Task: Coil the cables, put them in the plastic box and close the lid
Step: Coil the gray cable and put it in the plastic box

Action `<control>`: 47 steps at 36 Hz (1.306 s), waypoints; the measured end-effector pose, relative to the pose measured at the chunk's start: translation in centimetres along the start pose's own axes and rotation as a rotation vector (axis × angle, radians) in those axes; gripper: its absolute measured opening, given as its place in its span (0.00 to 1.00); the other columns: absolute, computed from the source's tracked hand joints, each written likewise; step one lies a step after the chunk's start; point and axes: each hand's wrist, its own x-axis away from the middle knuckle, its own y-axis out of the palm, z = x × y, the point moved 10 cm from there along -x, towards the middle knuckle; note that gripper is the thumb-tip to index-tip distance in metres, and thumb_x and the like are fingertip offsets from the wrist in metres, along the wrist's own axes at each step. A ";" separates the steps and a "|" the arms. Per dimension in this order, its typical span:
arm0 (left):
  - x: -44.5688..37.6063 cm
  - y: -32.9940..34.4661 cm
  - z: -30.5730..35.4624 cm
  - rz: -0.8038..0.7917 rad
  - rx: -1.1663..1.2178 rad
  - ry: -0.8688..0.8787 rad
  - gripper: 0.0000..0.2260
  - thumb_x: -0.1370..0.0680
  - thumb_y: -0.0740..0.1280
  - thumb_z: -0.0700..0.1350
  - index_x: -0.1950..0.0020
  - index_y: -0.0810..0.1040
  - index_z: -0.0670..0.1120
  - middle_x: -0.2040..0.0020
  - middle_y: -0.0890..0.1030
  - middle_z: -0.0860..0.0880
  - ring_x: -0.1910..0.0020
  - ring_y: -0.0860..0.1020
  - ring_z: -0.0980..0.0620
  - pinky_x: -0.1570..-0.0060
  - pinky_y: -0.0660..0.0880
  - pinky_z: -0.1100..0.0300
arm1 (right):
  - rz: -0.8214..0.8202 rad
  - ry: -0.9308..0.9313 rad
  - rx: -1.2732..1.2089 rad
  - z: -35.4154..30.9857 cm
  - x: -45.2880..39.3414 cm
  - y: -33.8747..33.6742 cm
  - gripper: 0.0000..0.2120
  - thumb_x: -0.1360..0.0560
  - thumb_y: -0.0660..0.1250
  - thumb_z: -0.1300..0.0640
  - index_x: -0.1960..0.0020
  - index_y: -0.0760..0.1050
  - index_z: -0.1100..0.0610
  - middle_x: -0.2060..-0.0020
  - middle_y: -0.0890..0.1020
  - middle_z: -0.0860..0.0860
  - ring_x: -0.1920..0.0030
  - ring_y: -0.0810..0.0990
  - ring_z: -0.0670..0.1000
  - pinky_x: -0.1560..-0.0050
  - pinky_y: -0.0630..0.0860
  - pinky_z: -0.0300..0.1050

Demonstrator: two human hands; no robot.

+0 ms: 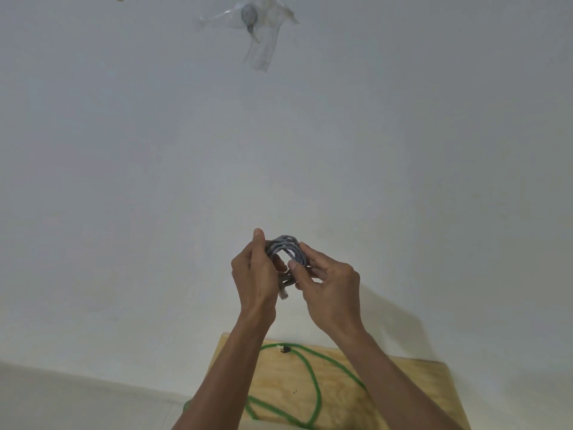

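Both hands, left hand (254,271) and right hand (325,287), are gripping the nearly coiled grey cable (286,248), while the green cable (313,383) is lying uncoiled on the tabletop (418,383).

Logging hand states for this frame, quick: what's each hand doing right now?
Left hand: fingers curled round one side of the coiled grey cable, holding it.
Right hand: pinching the other side of the same coil.

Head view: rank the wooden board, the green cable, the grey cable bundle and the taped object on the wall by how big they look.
1. Wooden board
2. Green cable, sprawled across the board
3. Taped object and grey cable bundle, unsure: they look similar, and the bundle, gripped by both hands, is much nearer the camera.
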 end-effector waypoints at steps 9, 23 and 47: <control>-0.5 0.1 -0.7 -0.062 0.079 -0.128 0.26 0.15 0.55 0.56 0.58 0.83 0.39 0.68 0.83 0.43 0.70 0.82 0.48 0.57 0.82 0.45 | 0.032 0.031 0.013 0.5 -0.9 -0.9 0.18 0.26 0.75 0.57 0.37 0.81 0.52 0.57 0.85 0.39 0.59 0.86 0.43 0.52 0.84 0.49; 0.2 1.8 -0.1 -0.222 -0.120 -0.001 0.07 0.23 0.69 0.35 0.47 0.82 0.44 0.53 0.87 0.43 0.54 0.86 0.42 0.50 0.82 0.38 | 0.027 0.070 -0.026 1.1 -1.7 -1.5 0.15 0.27 0.75 0.56 0.40 0.81 0.50 0.55 0.87 0.47 0.56 0.87 0.47 0.51 0.84 0.51; -1.8 0.9 0.3 -0.209 -0.165 0.028 0.10 0.21 0.63 0.32 0.54 0.82 0.42 0.66 0.72 0.46 0.69 0.68 0.52 0.71 0.68 0.61 | 0.113 -0.443 0.401 -3.2 -2.6 -3.7 0.06 0.24 0.71 0.65 0.49 0.84 0.61 0.64 0.84 0.55 0.68 0.82 0.55 0.64 0.80 0.51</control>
